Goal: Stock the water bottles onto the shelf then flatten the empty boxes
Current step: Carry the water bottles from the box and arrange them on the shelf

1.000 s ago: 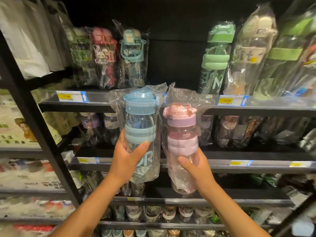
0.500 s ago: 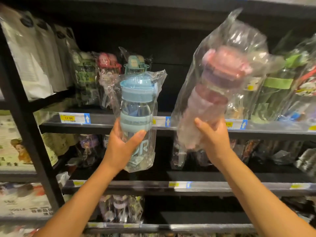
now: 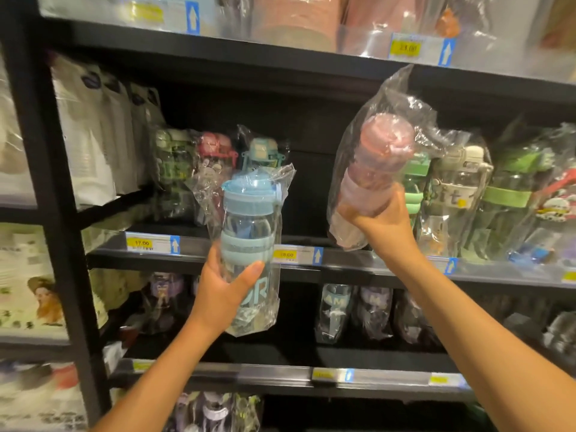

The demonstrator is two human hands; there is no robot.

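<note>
Pink bottle (image 3: 374,182) bagged, tilted cap-up toward shelf (image 3: 358,265) gap, right hand (image 3: 385,227) gripping its base, seemingly nearer; blue bottle (image 3: 246,232) upright, clasped by left hand (image 3: 223,293)

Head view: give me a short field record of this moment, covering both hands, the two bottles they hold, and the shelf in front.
left hand: grips the blue bottle, upright, in a clear bag
right hand: grips the pink bottle, tilted, bagged, held higher than the blue one
shelf ahead: middle shelf, with a dark gap between the bagged bottles standing on it
placed: neither held bottle rests on the shelf yet
</note>
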